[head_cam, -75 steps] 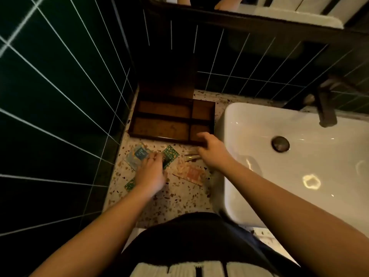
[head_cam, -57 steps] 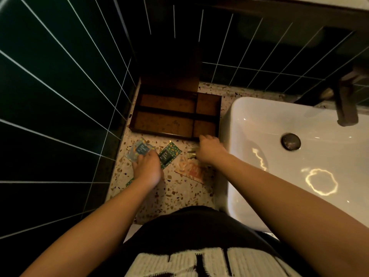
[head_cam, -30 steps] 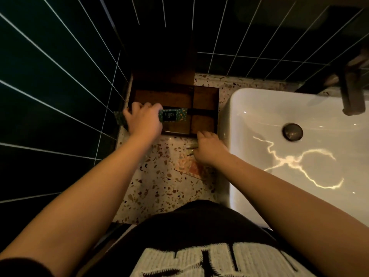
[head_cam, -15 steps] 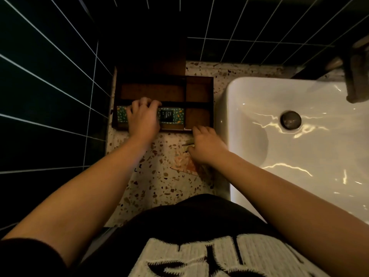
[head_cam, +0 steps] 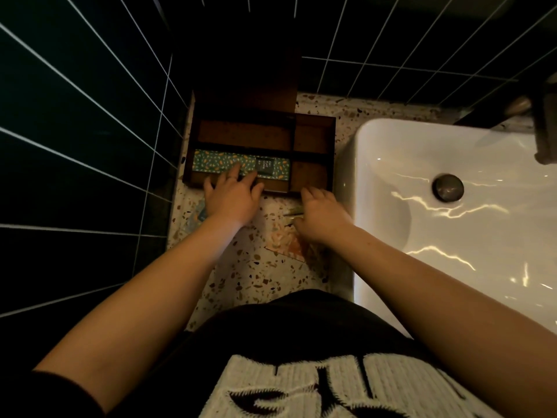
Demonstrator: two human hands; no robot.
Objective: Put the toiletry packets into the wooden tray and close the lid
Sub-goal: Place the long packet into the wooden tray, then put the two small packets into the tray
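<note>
The wooden tray (head_cam: 330, 152) sits open in the counter's back left corner, its lid (head_cam: 244, 76) standing upright against the wall. A long green patterned packet (head_cam: 217, 162) lies in the front left compartment. My left hand (head_cam: 232, 197) rests over the tray's front edge with its fingers spread and the fingertips touching that packet. My right hand (head_cam: 322, 215) lies knuckles up on the counter just in front of the tray. A thin greenish packet (head_cam: 293, 211) pokes out from under its fingers, and an orange packet (head_cam: 284, 241) lies below it. A bluish packet (head_cam: 196, 217) shows beside my left wrist.
A white basin (head_cam: 452, 221) with a round drain (head_cam: 447, 187) fills the right side, close to the tray. A dark tap (head_cam: 545, 131) hangs over it at the far right. Dark green tiled walls (head_cam: 75, 131) close in on the left and back. The terrazzo counter (head_cam: 256, 276) is narrow.
My left hand carried the green packet from the counter into the tray's front left compartment, laid it flat and slid back toward the front edge. My right hand has stayed beside the thin packet.
</note>
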